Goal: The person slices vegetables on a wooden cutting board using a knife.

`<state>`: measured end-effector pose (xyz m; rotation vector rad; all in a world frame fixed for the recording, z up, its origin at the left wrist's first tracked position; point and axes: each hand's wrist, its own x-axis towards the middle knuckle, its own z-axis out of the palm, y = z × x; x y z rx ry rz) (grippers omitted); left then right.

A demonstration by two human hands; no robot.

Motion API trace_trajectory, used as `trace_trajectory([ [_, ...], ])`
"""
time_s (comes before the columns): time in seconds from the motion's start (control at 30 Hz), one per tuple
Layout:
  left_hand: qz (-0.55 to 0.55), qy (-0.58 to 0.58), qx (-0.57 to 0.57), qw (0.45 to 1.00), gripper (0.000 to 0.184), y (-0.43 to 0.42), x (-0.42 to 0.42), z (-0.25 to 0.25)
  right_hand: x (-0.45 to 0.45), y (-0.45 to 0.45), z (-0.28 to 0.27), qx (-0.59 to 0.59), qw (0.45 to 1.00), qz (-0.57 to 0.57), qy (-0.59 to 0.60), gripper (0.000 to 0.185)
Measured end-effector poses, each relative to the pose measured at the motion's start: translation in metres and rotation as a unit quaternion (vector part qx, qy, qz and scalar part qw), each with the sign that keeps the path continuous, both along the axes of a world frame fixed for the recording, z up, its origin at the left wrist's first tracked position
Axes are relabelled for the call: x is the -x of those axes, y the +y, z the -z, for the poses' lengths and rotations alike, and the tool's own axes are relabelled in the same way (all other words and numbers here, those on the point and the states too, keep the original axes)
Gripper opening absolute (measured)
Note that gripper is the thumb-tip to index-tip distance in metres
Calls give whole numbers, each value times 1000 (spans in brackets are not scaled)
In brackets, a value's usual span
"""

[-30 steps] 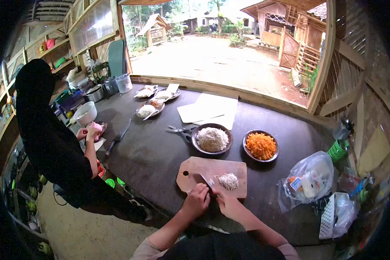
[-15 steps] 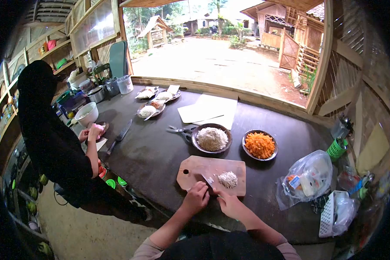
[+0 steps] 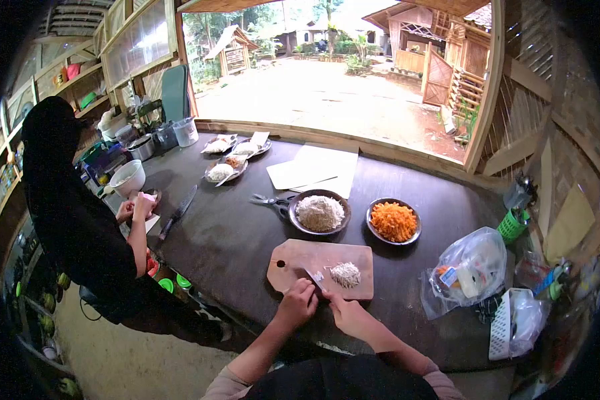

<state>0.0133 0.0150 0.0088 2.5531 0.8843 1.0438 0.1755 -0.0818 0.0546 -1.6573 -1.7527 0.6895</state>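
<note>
A wooden cutting board [image 3: 293,256] with a hole in one corner lies before me. Gripped in my right hand [image 3: 349,316] is a knife [image 3: 315,279], its blade slanting over the board's near edge. Close beside the blade, my left hand [image 3: 298,302] rests on the board with fingers curled; whatever they press on is hidden. A few small white bits cling near the blade. To its right sits a small heap of pale, finely cut shreds [image 3: 345,275]. Beyond the board stand a plate of whitish flour-like food [image 3: 319,213] and a plate of shredded orange food [image 3: 393,223].
Scissors [image 3: 271,200] and white sheets [image 3: 320,170] lie farther back. Plastic bags [image 3: 470,263] and a white basket [image 3: 502,330] stand at right. At left, a person in black [image 3: 80,207] works with their hands near a white bowl [image 3: 128,177]; a large knife [image 3: 178,213] lies nearby.
The whole view has shifted slightly, so the table and its things sit a little farther left. Both my hands stay at the board, the knife in much the same pose.
</note>
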Motion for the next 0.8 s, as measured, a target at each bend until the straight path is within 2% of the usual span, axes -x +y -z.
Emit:
trace_trajectory([
  [0.07,14,-8,7,1000,22,-3,-1,-3,0,1,2,23,1000,4,0,37],
  [0.13,13,-1,18,1000,22,-6,0,-7,0,8,8,-75,996,-23,49,37],
  [0.17,6,2,25,1000,21,-6,-2,-8,-1,5,6,-75,996,-18,48,37],
  [0.27,12,15,-15,1000,20,-3,-1,-5,0,0,-8,-41,999,-15,18,34],
  [0.33,10,27,-7,1000,20,-3,-1,-11,-2,1,-10,48,999,-7,-19,34],
  [0.37,16,42,3,999,19,-5,-1,-14,-1,5,-1,52,999,-5,-10,34],
  [0.43,15,61,15,998,20,-6,-1,-19,0,17,16,-111,993,-32,37,34],
  [0.5,2,72,21,997,20,-8,2,-19,0,6,15,-68,997,-31,28,36],
  [0.57,0,65,-41,997,19,-5,1,-15,-2,-4,2,19,1000,-7,16,38],
  [0.73,-17,87,-23,996,17,-9,-3,-20,-1,0,7,-14,1000,-22,-15,40],
  [0.8,-3,95,6,995,18,-7,-1,-21,-1,-8,-8,22,1000,-18,4,40],
])
